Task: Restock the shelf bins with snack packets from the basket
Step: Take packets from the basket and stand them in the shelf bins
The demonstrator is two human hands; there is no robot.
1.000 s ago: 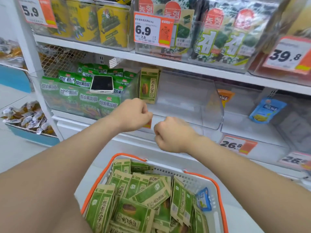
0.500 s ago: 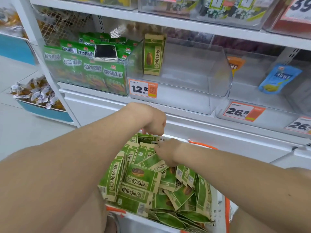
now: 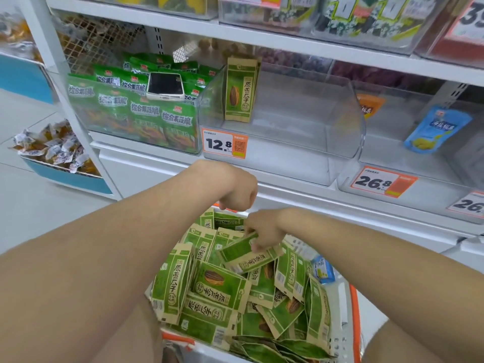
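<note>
The white shelf [image 3: 262, 35] filled the far side of my view, and it carried clear bins in a row. The left bin [image 3: 78, 106] was full of bright green bags. The middle bin [image 3: 288, 153] held only one green snack packet [image 3: 239, 93], which stood upright against its far left corner. In the right bin [image 3: 392, 163] a blue pouch [image 3: 436, 129] leaned near the back.

Near me, under both arms, was the basket [image 3: 353, 310] with an orange rim. It was heaped with snack packets [image 3: 217, 284] of the same green kind, lying in all directions, some flat and some on edge. One small blue packet [image 3: 323, 269] lay at the right side of the heap.

The left hand [image 3: 237, 192] hung over the far rim of the basket. Its grip was pressed together, the fingers curled under into a fist, and I saw nothing in it. The right hand [image 3: 264, 231] was lower, down among the packets at the far part of the basket. Its grip pinched the held packet [image 3: 243, 254] by its upper edge; this packet was tilted and lay on top of the others.

A phone [image 3: 165, 86] rested flat on the green bags in the left bin. An orange price tag [image 3: 224, 143] reading 12.8 was fixed at the front left of the middle bin.
</note>
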